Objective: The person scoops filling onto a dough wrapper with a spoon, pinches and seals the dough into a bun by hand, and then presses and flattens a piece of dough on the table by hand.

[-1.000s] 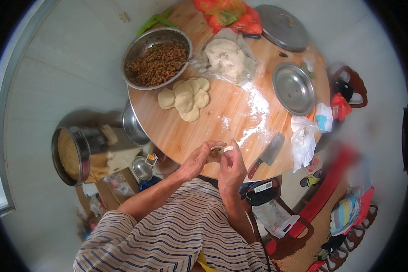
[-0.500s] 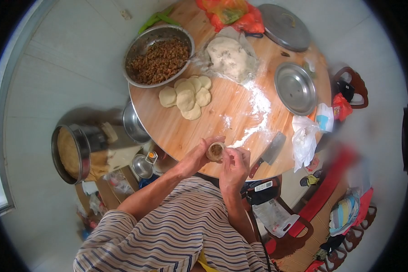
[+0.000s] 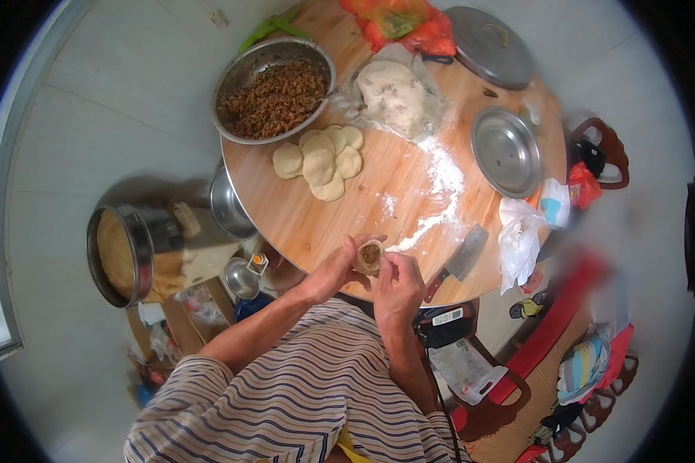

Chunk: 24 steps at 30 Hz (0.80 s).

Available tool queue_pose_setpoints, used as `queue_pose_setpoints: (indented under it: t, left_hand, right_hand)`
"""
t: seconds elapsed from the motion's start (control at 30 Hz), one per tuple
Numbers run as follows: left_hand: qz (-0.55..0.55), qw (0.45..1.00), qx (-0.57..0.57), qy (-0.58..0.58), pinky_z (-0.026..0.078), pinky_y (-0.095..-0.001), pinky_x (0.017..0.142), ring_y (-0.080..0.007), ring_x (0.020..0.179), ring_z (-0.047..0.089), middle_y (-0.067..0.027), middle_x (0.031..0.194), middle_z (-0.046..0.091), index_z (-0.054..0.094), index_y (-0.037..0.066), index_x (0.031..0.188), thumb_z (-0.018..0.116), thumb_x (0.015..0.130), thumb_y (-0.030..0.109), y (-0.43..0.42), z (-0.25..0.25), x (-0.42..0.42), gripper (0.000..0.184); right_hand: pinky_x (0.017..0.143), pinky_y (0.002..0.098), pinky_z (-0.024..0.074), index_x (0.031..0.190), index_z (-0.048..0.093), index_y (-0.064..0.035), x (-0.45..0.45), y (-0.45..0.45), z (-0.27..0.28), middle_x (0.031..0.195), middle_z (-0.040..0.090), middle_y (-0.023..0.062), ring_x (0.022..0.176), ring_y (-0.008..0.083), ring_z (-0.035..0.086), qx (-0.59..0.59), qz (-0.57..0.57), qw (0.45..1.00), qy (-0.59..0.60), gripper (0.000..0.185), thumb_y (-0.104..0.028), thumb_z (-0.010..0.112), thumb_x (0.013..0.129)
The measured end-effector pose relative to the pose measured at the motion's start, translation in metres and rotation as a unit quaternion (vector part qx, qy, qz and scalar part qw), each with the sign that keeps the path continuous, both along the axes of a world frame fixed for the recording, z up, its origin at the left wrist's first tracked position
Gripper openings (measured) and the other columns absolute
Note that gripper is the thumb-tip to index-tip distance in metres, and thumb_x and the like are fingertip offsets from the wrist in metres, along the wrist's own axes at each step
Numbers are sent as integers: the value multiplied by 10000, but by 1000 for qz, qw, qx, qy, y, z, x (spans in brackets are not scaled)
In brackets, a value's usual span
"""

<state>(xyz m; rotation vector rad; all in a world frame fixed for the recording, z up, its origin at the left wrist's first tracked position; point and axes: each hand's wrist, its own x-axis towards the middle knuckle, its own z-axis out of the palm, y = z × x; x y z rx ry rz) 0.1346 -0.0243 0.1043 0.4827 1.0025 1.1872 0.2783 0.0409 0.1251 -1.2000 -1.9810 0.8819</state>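
A small round dough wrapper with brown filling, a half-formed bun (image 3: 370, 258), is cupped in my left hand (image 3: 343, 266) over the table's near edge. My right hand (image 3: 398, 283) pinches the bun's rim from the right, thumb and fingers pressed together. The filling shows through the open top. Farther up the table lies an overlapping pile of flat dough rounds (image 3: 318, 165). Behind them stands a metal bowl (image 3: 328, 85) with chopped brown filling (image 3: 276, 99). A large lump of dough (image 3: 392, 94) sits on plastic wrap at the back.
A cleaver (image 3: 466, 255) lies right of my hands, beside a streak of white flour (image 3: 445, 181). An empty metal basin (image 3: 505, 150), a crumpled white bag (image 3: 519, 241) and a round metal lid (image 3: 490, 48) line the right side. A large pot (image 3: 139, 258) stands left, off the table.
The bun stays between both hands, and its opening looks slightly wider. My right fingers have shifted a little along its rim. The whole view has moved slightly.
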Motion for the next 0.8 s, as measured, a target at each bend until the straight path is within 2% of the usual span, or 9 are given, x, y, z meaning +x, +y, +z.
queue_pose_setpoints:
  t: [0.07, 0.13, 0.17, 0.23, 0.33, 0.43, 0.67, 0.73, 0.8]
  left_hand:
    - [-2, 1000, 2, 20, 545, -424, 947, -238, 1236, 572, -117, 1389, 548, 392, 53, 1561, 206, 966, 815, -1, 0, 0, 985]
    - [-6, 995, 16, 96, 559, -370, 851, -209, 1120, 604, -104, 1309, 582, 453, 51, 1508, 193, 997, 782, 1, 10, -1, 929]
    - [-6, 995, 17, 96, 559, -370, 851, -209, 1120, 604, -104, 1309, 582, 453, 51, 1508, 193, 997, 782, 1, 9, -2, 929]
    - [-6, 993, 21, 115, 566, -351, 813, -214, 1116, 612, -112, 1286, 600, 477, 44, 1494, 188, 1021, 750, 1, 8, -2, 898]
    - [-10, 990, 12, 140, 562, -322, 789, -219, 1112, 609, -132, 1283, 616, 480, 30, 1492, 213, 1047, 719, -1, 8, -3, 862]
    - [-30, 987, 9, 155, 553, -317, 772, -224, 1105, 607, -137, 1283, 620, 475, 34, 1502, 217, 1038, 733, -2, 5, -5, 878]
    - [3, 984, 40, 172, 546, -308, 747, -193, 1032, 600, -117, 1199, 635, 457, 64, 1530, 223, 1032, 739, -2, 7, -4, 871]
    - [-4, 993, 57, 104, 567, -299, 716, -180, 1021, 621, -112, 1179, 632, 384, 66, 1566, 222, 1054, 688, -3, 3, -8, 823]
    - [-8, 993, 53, 107, 566, -288, 698, -162, 973, 623, -96, 1133, 624, 403, 70, 1552, 235, 1059, 674, -4, 2, -8, 797]
  right_hand:
    - [695, 422, 565, 1005, 651, -12, -1, 0, 0, 903, 670, 138, 807, 345, 694, 1, 4, 1000, -7, 94, -35, 716, 941]
    - [701, 419, 567, 1029, 658, -13, -2, 0, 2, 901, 674, 134, 813, 330, 702, 17, 19, 1000, 5, 106, -22, 712, 938]
    - [701, 419, 567, 1029, 658, -13, -3, -2, 5, 901, 674, 134, 813, 330, 702, 17, 19, 1000, 5, 106, -22, 712, 938]
    - [697, 413, 569, 1100, 677, -11, -6, -6, 12, 910, 677, 133, 827, 315, 711, -118, -30, 992, 43, 169, -3, 708, 933]
    - [694, 413, 571, 1175, 682, -6, -1, -3, 8, 926, 681, 138, 843, 314, 717, -56, 17, 998, -22, 254, 20, 710, 924]
    - [697, 408, 575, 1196, 685, 6, -1, -3, 7, 933, 682, 144, 846, 320, 717, -28, 31, 999, -20, 288, 34, 721, 912]
    - [704, 391, 582, 1065, 698, 23, -3, -7, 2, 928, 685, 147, 843, 322, 717, 8, 2, 1000, 29, 162, 25, 738, 907]
    - [703, 392, 580, 1038, 698, 11, -5, -7, 5, 918, 686, 138, 834, 317, 714, 9, -7, 999, 37, 134, 13, 743, 912]
    - [702, 391, 578, 1035, 697, 6, -6, -8, 6, 915, 687, 135, 828, 314, 710, 3, -7, 999, 36, 129, 5, 745, 914]
